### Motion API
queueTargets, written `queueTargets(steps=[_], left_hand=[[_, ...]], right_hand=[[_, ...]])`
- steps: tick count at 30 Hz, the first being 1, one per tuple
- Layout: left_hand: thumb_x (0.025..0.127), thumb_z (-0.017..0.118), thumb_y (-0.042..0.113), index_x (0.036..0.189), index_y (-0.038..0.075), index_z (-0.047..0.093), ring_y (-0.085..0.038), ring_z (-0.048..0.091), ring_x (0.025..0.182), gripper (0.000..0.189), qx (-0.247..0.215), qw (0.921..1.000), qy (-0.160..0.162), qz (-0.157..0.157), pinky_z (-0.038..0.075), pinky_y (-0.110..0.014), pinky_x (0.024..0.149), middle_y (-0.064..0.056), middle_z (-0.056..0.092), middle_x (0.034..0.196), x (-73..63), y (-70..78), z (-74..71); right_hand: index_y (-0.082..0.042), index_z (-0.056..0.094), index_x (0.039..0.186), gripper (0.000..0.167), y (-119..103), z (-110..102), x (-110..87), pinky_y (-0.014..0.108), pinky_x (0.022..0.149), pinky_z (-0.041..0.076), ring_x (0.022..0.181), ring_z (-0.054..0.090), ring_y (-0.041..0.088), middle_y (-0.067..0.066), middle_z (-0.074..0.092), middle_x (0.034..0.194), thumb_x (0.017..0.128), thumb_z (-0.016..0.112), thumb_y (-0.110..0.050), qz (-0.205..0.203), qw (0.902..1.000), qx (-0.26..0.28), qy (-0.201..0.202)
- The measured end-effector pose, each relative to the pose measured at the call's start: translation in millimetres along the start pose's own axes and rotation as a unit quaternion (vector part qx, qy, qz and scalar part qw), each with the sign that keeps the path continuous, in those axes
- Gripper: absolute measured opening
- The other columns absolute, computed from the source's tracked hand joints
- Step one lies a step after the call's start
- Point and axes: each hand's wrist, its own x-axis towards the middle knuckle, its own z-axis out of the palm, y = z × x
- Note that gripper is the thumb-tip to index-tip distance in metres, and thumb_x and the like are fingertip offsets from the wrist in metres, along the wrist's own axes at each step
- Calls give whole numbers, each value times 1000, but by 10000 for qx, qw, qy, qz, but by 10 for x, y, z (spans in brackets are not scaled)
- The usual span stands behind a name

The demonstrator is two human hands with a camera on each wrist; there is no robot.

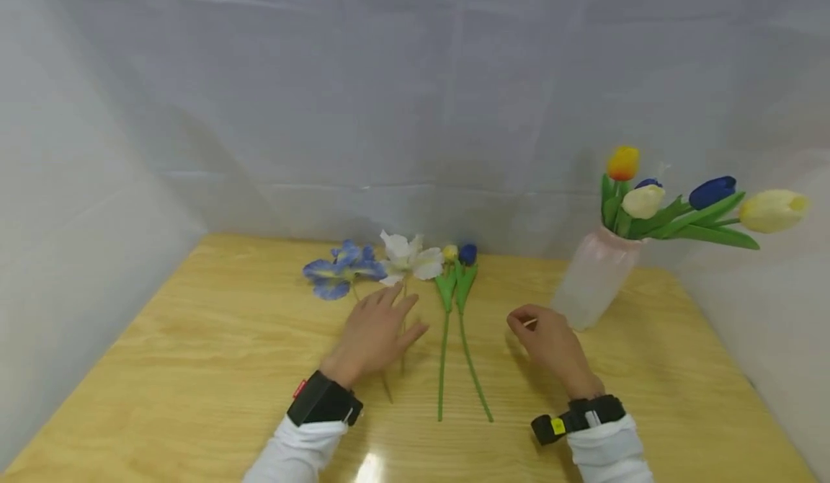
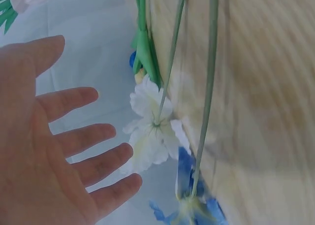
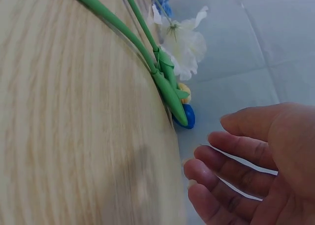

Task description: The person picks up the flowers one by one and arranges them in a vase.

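Note:
My left hand (image 1: 375,328) is spread with straight fingers over the stems of a blue iris (image 1: 337,270) and a white iris (image 1: 407,256). In the left wrist view nothing lies in that palm, and the white iris (image 2: 152,126) is beyond the fingertips. Two tulips lie on the table to its right, one yellow (image 1: 450,254) and one blue (image 1: 467,254), with green stems. My right hand (image 1: 551,339) is raised left of the vase (image 1: 593,277), its fingers loosely bent and holding nothing. The blue tulip (image 3: 189,116) appears beyond it in the right wrist view.
The frosted pinkish-white vase appears tilted in the head view and holds several tulips, among them an orange-yellow tulip (image 1: 624,163) and a pale yellow tulip (image 1: 773,210) leaning far right. Behind the wooden table (image 1: 194,368) hangs a grey-white cloth (image 1: 363,108).

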Motion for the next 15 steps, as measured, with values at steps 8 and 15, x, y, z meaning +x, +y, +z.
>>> queueTargets(steps=[8, 15], left_hand=[[97, 49, 48, 137, 10, 52, -40, 39, 129, 55, -94, 9999, -29, -97, 33, -55, 104, -20, 38, 145, -70, -112, -32], [97, 50, 47, 135, 9, 54, -40, 40, 128, 54, -10, 9999, 73, -146, 35, -54, 102, -21, 39, 144, -123, -193, -31]], right_hand=[[-7, 69, 108, 24, -100, 181, 63, 33, 66, 51, 87, 61, 20, 5, 67, 103, 96, 58, -25, -29, 9999, 42, -131], [-10, 71, 105, 20, -218, 329, 97, 37, 71, 51, 87, 61, 18, 2, 67, 100, 95, 60, -24, -95, 9997, -16, -217]])
